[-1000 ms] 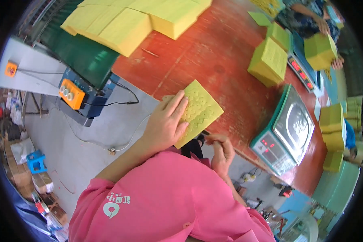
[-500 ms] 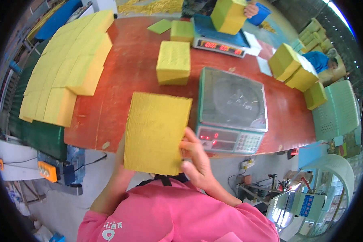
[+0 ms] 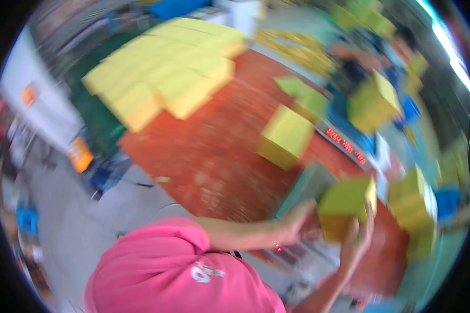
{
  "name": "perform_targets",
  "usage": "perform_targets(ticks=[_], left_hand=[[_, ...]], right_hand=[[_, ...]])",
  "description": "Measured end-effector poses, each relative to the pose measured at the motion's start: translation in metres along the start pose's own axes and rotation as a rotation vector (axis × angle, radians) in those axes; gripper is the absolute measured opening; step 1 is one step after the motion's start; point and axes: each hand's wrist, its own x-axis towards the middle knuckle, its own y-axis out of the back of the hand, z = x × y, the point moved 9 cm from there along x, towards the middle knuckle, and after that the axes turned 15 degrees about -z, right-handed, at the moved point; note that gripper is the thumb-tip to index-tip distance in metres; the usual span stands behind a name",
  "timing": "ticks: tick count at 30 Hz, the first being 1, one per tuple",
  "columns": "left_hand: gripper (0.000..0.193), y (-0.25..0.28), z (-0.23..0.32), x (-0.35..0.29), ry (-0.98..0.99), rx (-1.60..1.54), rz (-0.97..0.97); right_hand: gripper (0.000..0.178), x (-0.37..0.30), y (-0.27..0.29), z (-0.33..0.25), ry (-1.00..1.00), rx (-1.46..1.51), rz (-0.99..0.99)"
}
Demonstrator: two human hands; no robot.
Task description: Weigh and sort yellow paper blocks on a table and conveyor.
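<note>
A block-shaped stack of yellow paper [image 3: 344,206] is held between my two hands, over the near scale [image 3: 304,189]. My left hand [image 3: 301,221] presses its left side, and my right hand [image 3: 357,239] grips its right side with the fingers up along it. The stack and my hands hide most of the scale. Whether the stack touches the pan I cannot tell, as the picture is blurred. Beyond it, another yellow paper stack [image 3: 285,136] stands on the red table [image 3: 209,169].
Rows of yellow stacks [image 3: 167,62] cover the table's far left. Across the table a person holds a yellow block [image 3: 373,104] over a second scale with a red display [image 3: 342,143]. More yellow stacks [image 3: 412,203] stand at the right. An orange box [image 3: 80,154] is at the left.
The view has swung round and blurred. My hands have carried the yellow paper stack from in front of my chest, left of the near scale, to over that scale.
</note>
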Motion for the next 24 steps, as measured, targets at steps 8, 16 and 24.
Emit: perform_targets(ticks=[8,16,24], left_hand=[[0.046,0.051,0.163,-0.162,-0.309,0.153,0.063],[0.072,-0.011,0.466,-0.322,-0.656,2.412,1.173],[0.087,0.053,0.506,-0.309,-0.267,2.569,1.103]], right_hand=[[0.039,0.025,-0.047,-0.178,0.398,-0.273,0.064],[0.047,0.164,-0.315,-0.425,0.893,0.256,-0.407],[0.048,0.277,-0.501,-0.447,0.789,-0.127,-0.440]])
